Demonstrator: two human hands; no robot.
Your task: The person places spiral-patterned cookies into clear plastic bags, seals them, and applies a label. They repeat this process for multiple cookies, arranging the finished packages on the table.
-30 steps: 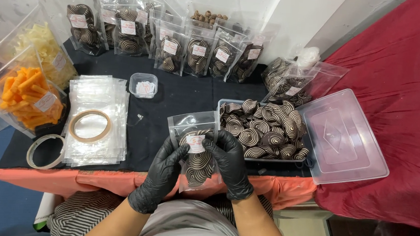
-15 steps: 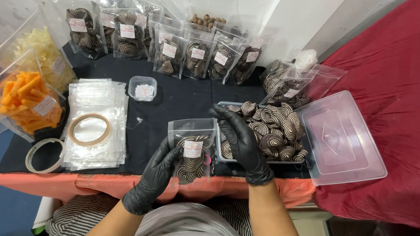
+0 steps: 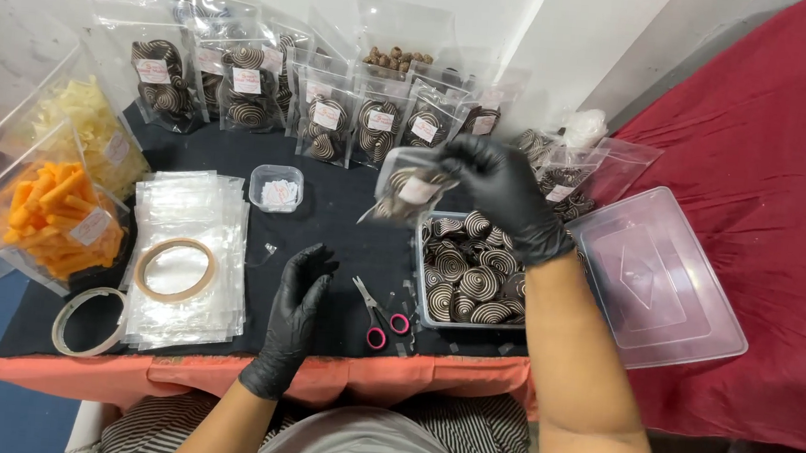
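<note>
Right hand [image 3: 502, 191] pinches my filled bag [image 3: 411, 187] above the tub [image 3: 472, 270], catching spills; left hand [image 3: 300, 290] rests open, empty, beside scissors [image 3: 378, 319]

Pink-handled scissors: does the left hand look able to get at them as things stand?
Probably yes. The left hand is empty and open on the black cloth, and the scissors lie just to its right with nothing between them.

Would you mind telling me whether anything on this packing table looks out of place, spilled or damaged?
Nothing looks spilled or damaged. The only loose end: small pink-handled scissors lie open on the black tablecloth beside the clear tub of striped spiral biscuits. The black-gloved right hand holds a filled clear pouch tilted above the tub; the black-gloved left hand rests flat.
</note>
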